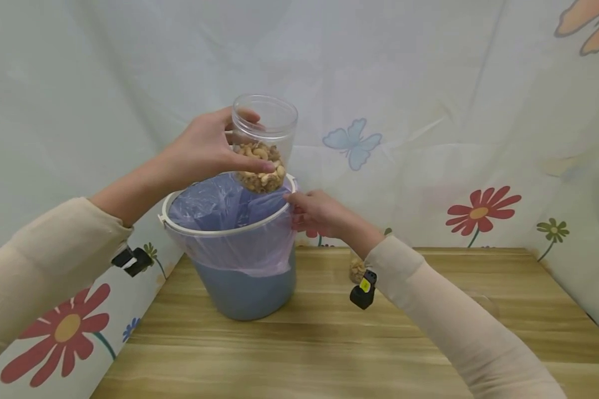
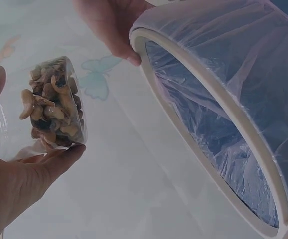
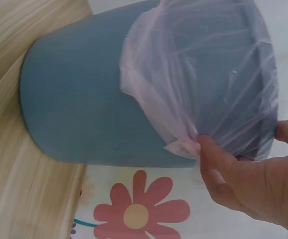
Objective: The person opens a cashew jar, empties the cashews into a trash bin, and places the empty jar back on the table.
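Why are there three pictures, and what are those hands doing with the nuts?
A person wears three small cameras. The big picture comes from the head, looking down at a wooden table. The other two come from each wrist. The left hand holds a clear jar of cashews, lid off, above a blue bin. The bin stands on the table and has a thin plastic bag liner inside. The right hand touches the bin's rim.

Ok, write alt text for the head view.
A left hand holds a clear jar of cashews above a blue bin lined with a plastic bag, while the right hand grips the bin's rim on a wooden table.
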`<state>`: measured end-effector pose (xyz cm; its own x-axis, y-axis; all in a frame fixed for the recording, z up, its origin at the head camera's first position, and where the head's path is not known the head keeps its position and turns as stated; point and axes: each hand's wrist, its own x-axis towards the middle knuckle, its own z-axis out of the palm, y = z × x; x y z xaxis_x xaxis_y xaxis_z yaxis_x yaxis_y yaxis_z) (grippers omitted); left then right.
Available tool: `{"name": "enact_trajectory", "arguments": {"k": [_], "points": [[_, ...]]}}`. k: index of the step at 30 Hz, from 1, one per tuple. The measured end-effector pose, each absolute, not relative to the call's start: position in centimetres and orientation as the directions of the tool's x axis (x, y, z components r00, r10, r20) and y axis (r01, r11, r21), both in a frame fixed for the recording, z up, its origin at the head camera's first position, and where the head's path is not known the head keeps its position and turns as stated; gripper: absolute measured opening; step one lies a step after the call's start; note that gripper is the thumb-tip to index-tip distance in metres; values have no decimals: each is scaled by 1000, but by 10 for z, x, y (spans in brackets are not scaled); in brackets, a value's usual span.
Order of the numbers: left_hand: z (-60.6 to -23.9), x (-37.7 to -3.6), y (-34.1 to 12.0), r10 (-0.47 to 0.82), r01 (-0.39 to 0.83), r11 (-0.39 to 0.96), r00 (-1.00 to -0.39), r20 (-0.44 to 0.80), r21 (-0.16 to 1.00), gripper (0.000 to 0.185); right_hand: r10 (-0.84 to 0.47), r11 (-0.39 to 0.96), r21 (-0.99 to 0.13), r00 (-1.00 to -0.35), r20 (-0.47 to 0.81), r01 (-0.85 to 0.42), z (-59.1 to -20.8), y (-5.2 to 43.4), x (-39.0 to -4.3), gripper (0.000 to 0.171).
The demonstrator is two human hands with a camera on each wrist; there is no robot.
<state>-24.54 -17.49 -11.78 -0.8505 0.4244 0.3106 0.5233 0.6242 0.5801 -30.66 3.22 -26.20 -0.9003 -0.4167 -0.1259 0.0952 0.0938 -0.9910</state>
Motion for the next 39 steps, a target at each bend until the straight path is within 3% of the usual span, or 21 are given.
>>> {"name": "enact_trajectory", "arguments": {"k": [6,13,21,28,32,39], "points": [[-118,-247,-175,423,524,645,-851,312,556,88,-434,20,-995,-895,-101,103,-265,34,-311,25],[-116,-254,-175,424,540,671,-841,335,508,87,-426,13,-992,-897,-120,126,-267,53,-329,50],[-115,-259,-177,422,538,679,-843,333,500,85,-383,55,-991,-914,-137,125,-270,62,-344,50],[-121,-269,-182,416,521,705,-853,314,482,84,-372,28,-999,-928,-39,30,-280,60,-341,42],[-123,-272,-183,414,517,711,-855,311,476,86,-360,65,-997,-933,15,-41,-285,58,-335,47],[-124,-272,-184,407,511,720,-859,312,469,89,-344,17,-1000,-939,13,-20,-287,54,-330,51]]}}
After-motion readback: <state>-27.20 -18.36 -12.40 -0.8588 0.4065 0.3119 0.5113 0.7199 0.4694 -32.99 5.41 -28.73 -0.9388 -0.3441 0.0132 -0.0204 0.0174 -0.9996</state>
